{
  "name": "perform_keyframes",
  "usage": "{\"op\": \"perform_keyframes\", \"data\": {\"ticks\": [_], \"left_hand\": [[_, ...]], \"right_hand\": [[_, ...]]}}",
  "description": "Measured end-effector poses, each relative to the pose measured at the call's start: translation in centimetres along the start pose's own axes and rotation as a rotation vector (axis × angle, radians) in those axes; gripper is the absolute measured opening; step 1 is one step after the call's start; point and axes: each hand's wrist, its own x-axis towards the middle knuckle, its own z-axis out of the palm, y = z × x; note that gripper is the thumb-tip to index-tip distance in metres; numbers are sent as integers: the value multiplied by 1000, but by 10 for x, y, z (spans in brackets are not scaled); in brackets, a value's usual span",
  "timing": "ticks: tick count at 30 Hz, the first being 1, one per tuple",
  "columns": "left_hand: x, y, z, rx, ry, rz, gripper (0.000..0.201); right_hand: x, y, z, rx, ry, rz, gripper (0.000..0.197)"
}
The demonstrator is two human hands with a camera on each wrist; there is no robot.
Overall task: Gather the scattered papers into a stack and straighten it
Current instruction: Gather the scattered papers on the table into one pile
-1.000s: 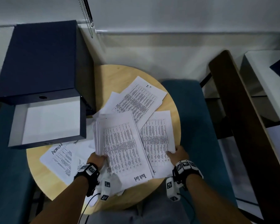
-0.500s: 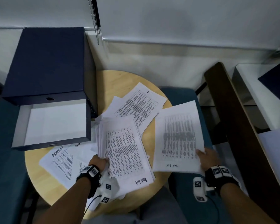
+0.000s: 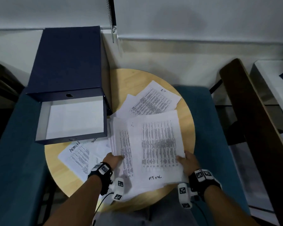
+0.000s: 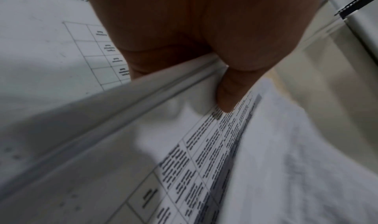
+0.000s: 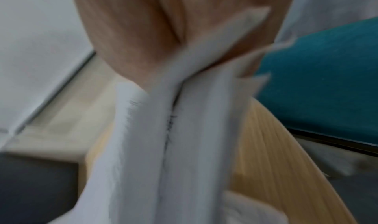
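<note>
On the round wooden table point(image 3: 126, 79) my left hand point(image 3: 113, 159) grips the left edge of a stack of printed papers point(image 3: 122, 144); the left wrist view shows my thumb point(image 4: 227, 96) pressed on the top page point(image 4: 194, 154). My right hand point(image 3: 187, 162) pinches the right edge of a printed sheet point(image 3: 158, 144) that now lies over the stack; in the right wrist view that sheet point(image 5: 184, 138) is blurred. More loose sheets lie on the table: one marked "I.T" point(image 3: 155, 100) at the back and one marked "ADMIN" point(image 3: 78, 156) at the left.
A dark blue file box point(image 3: 67, 62) stands at the table's back left, its open white-lined drawer point(image 3: 73, 118) reaching over the table. Teal seats point(image 3: 207, 128) flank the table. A dark wooden board point(image 3: 255, 128) leans at the right.
My right hand lifted a sheet off the table's right side, swung it out to the right, then brought it back left over the stack. My left hand kept its grip on the stack.
</note>
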Motion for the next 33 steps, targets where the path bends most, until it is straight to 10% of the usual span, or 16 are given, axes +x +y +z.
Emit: {"op": "perform_keyframes", "data": {"ticks": [10,19,23,26,33], "left_hand": [[-16,4,-1,-68,-50,41,59],[6,-4,10,-30,-33,17,114],[0,5,8,8,19,21,72],[-1,11,9,22,70,1,43],[7,15,9,23,75,-44,41]], "right_hand": [[14,11,39,-348,-26,-38,26],[11,-1,72,-509,-257,-79,40],[23,-2,77,-677,-324,-77,53],[31,-18,71,-659,-247,-104,17],[82,-71,39,-455,-85,-67,17]]}}
